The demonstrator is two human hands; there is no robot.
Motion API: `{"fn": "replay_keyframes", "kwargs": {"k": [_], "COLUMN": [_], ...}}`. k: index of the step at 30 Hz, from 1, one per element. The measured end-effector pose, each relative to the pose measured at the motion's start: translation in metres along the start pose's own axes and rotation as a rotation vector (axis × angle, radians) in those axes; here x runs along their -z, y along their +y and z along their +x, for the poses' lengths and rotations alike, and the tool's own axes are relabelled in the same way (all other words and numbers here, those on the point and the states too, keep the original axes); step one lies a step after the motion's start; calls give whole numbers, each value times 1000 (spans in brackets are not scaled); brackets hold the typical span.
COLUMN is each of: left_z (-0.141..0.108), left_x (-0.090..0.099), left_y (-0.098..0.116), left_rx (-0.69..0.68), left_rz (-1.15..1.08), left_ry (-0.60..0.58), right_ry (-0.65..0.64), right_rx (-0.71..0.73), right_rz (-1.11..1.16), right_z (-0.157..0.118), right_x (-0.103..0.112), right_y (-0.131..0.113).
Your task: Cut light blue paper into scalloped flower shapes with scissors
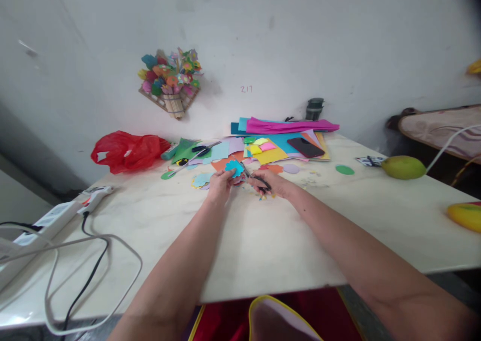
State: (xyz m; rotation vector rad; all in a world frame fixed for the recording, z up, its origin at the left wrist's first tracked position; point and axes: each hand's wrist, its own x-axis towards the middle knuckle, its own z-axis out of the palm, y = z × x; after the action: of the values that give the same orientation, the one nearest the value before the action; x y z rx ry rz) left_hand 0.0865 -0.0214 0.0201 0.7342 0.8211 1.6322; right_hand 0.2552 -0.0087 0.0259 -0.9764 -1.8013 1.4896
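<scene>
Above a pale marbled worktop [248,251], a bright-blue, scalloped paper piece [234,167] is pinched in the left hand [220,184], just beside the dark-handled metal scissors [245,169] gripped by the right hand [274,182]; beyond both hands lie coloured paper sheets [289,143] and a dark, rectangular phone [305,148].

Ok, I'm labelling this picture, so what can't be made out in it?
In the head view:
Blue paper flower: part hidden by the left hand.
Scissors: part of the handles hidden by the right hand.
Yellow fruit: right end cut off by the picture edge.
Paper scraps: too small to count.
</scene>
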Motion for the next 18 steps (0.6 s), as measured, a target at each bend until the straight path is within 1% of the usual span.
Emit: {"fn": "replay_keyframes", "kwargs": {"k": [5, 9, 18], "left_z": [1, 2, 4], "left_x": [1, 3, 7], "left_y": [1, 2, 2], "left_rx": [4, 10, 8], "left_rz": [15, 37, 75], "left_ry": [7, 2, -39], "right_ry": [-10, -9, -1], "right_rx": [4, -19, -54], "right_rz": [8, 21, 11], "right_z": [0, 0, -2], "right_x": [0, 1, -1], "right_y": [0, 1, -4]}}
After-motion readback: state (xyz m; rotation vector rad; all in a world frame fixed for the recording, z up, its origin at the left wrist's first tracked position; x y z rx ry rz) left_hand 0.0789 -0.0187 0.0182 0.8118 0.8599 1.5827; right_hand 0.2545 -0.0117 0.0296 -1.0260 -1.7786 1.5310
